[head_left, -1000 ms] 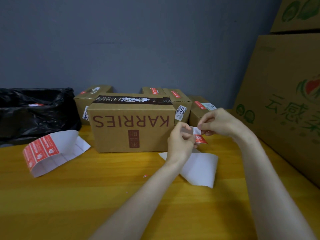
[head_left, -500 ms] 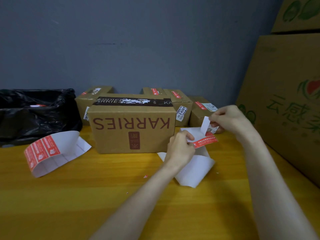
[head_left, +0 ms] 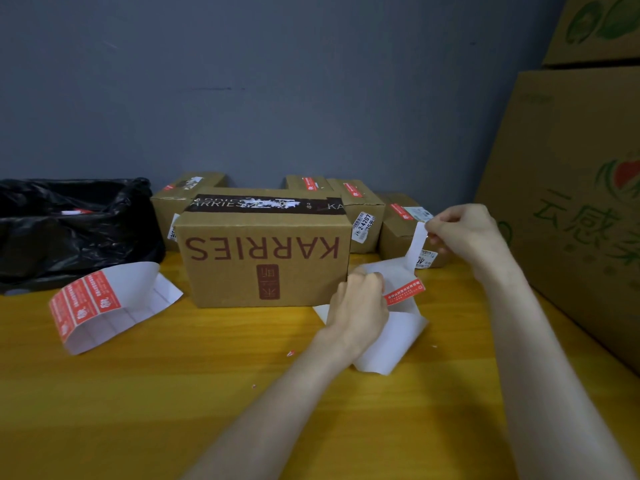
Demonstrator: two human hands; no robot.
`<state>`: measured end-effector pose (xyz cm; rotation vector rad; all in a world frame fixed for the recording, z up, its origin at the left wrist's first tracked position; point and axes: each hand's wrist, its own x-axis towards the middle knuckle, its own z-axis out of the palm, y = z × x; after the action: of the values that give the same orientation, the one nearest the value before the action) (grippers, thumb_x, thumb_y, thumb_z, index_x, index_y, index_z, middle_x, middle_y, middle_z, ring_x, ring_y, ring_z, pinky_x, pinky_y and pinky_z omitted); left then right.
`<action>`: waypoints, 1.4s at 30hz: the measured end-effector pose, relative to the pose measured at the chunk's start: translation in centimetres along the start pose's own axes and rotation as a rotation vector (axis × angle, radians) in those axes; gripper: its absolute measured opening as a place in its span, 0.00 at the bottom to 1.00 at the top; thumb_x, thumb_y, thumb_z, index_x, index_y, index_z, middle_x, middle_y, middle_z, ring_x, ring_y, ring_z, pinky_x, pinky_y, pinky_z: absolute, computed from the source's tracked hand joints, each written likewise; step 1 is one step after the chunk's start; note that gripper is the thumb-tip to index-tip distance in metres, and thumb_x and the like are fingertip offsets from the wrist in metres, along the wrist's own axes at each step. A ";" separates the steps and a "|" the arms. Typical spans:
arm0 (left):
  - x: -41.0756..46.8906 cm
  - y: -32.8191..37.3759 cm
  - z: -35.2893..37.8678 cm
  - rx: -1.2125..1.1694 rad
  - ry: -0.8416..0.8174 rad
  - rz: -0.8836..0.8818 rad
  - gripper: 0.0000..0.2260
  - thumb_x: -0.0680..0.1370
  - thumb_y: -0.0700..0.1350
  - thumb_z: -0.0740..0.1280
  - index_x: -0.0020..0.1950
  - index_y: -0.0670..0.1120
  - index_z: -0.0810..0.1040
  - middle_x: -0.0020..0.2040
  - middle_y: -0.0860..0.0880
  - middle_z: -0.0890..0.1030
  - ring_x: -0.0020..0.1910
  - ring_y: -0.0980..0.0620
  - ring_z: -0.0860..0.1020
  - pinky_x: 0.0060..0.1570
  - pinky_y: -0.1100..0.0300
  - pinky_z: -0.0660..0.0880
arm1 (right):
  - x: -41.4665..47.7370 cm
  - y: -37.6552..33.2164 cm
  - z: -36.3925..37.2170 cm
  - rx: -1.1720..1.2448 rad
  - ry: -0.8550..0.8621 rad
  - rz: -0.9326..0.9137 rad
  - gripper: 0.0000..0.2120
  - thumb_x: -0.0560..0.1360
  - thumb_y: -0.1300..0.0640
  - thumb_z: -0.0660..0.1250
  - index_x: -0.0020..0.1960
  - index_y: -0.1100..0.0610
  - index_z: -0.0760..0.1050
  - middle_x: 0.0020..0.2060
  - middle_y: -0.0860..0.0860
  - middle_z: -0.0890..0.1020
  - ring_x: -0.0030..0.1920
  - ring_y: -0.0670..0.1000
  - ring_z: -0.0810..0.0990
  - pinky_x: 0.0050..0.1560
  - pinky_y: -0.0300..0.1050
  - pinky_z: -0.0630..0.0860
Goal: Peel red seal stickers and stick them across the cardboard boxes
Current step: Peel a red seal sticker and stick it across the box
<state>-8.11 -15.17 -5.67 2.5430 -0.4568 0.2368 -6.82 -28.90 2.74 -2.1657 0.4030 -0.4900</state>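
Observation:
My left hand (head_left: 360, 301) pinches one end of a red seal sticker (head_left: 404, 292) just right of the big KARRIES cardboard box (head_left: 263, 258). My right hand (head_left: 464, 233) pinches a narrow white strip of backing paper (head_left: 417, 244), lifted up and away from the sticker. The curled white backing sheet (head_left: 391, 337) lies on the yellow table under my left hand. Several smaller cardboard boxes (head_left: 360, 209) stand behind the big one, some with red seals on top.
A curled sticker sheet (head_left: 86, 306) with red seals lies at the left on the table (head_left: 173, 393). A black plastic bag (head_left: 69, 226) sits at the far left. Large printed cartons (head_left: 575, 202) stand along the right side.
My right hand has drawn the white strip up and to the right, away from my left hand. More of the red sticker shows free of its backing.

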 end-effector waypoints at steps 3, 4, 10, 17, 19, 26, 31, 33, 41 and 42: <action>-0.2 0.1 -0.1 0.058 0.012 0.004 0.11 0.78 0.35 0.58 0.56 0.39 0.76 0.60 0.41 0.71 0.54 0.38 0.75 0.51 0.49 0.74 | 0.0 -0.1 -0.1 0.012 0.027 -0.019 0.11 0.75 0.60 0.66 0.34 0.54 0.74 0.45 0.57 0.82 0.53 0.54 0.80 0.37 0.40 0.75; -0.2 0.2 -0.1 0.071 0.016 0.004 0.11 0.78 0.35 0.57 0.56 0.39 0.76 0.60 0.42 0.71 0.53 0.38 0.75 0.50 0.48 0.74 | -0.1 -0.1 -0.1 0.015 0.038 -0.032 0.11 0.75 0.60 0.66 0.34 0.54 0.74 0.44 0.57 0.82 0.51 0.54 0.80 0.38 0.41 0.76; -0.3 0.3 -0.7 0.119 0.054 0.086 0.10 0.79 0.40 0.57 0.53 0.41 0.77 0.53 0.42 0.74 0.49 0.39 0.76 0.42 0.51 0.72 | 0.0 -0.1 -0.4 0.072 0.060 -0.100 0.07 0.74 0.62 0.66 0.38 0.57 0.78 0.36 0.54 0.80 0.39 0.49 0.79 0.41 0.41 0.76; 0.2 1.4 -3.3 -0.175 0.192 0.083 0.09 0.76 0.44 0.61 0.45 0.47 0.81 0.43 0.46 0.82 0.45 0.42 0.78 0.44 0.53 0.75 | -0.3 -0.7 -0.4 0.135 0.024 -0.259 0.10 0.70 0.62 0.70 0.32 0.52 0.77 0.32 0.48 0.80 0.38 0.49 0.79 0.45 0.45 0.77; 0.6 1.7 -4.4 -0.507 0.234 0.059 0.09 0.76 0.41 0.62 0.41 0.47 0.81 0.38 0.50 0.82 0.39 0.49 0.80 0.44 0.55 0.76 | -0.7 -1.2 -0.5 0.116 0.003 -0.334 0.10 0.70 0.62 0.71 0.32 0.51 0.77 0.31 0.46 0.80 0.35 0.45 0.78 0.41 0.41 0.75; 0.3 2.4 -8.1 -1.217 0.122 -0.059 0.07 0.79 0.39 0.62 0.45 0.43 0.79 0.42 0.45 0.81 0.39 0.53 0.79 0.44 0.61 0.77 | -3.2 -4.1 -0.1 0.113 0.033 -0.605 0.08 0.70 0.61 0.70 0.35 0.51 0.77 0.32 0.45 0.80 0.35 0.43 0.78 0.38 0.35 0.75; -0.2 1.6 -9.4 -1.356 0.161 -0.069 0.08 0.79 0.41 0.62 0.45 0.44 0.80 0.41 0.46 0.82 0.42 0.52 0.80 0.47 0.61 0.77 | -4.8 -5.6 1.0 0.083 0.111 -0.793 0.04 0.70 0.60 0.71 0.38 0.57 0.78 0.34 0.45 0.77 0.35 0.43 0.75 0.37 0.31 0.71; -0.2 1.2 -10.2 -1.386 0.187 -0.075 0.08 0.80 0.41 0.62 0.46 0.41 0.80 0.42 0.44 0.82 0.42 0.52 0.80 0.49 0.60 0.77 | -5.1 -5.8 1.9 0.017 0.150 -0.881 0.03 0.71 0.60 0.70 0.39 0.58 0.78 0.35 0.46 0.76 0.36 0.44 0.75 0.37 0.32 0.70; -0.7 -1.8 -12.2 -1.236 0.279 -0.113 0.05 0.77 0.38 0.66 0.47 0.40 0.82 0.47 0.40 0.83 0.47 0.46 0.82 0.50 0.58 0.79 | -5.5 -6.2 4.8 -0.037 0.131 -0.982 0.03 0.71 0.60 0.71 0.44 0.59 0.81 0.42 0.51 0.80 0.44 0.46 0.76 0.45 0.40 0.75; -0.6 -2.2 -12.4 -1.209 0.288 -0.118 0.05 0.77 0.38 0.66 0.45 0.40 0.82 0.46 0.40 0.83 0.46 0.46 0.82 0.49 0.58 0.80 | -5.5 -6.4 5.1 -0.026 0.114 -0.980 0.03 0.71 0.60 0.71 0.43 0.59 0.82 0.42 0.51 0.81 0.43 0.45 0.76 0.46 0.37 0.73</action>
<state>-8.80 -6.57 3.55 1.3179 -0.2133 0.1896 -8.46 -19.22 3.98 -2.2542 -0.6486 -1.1337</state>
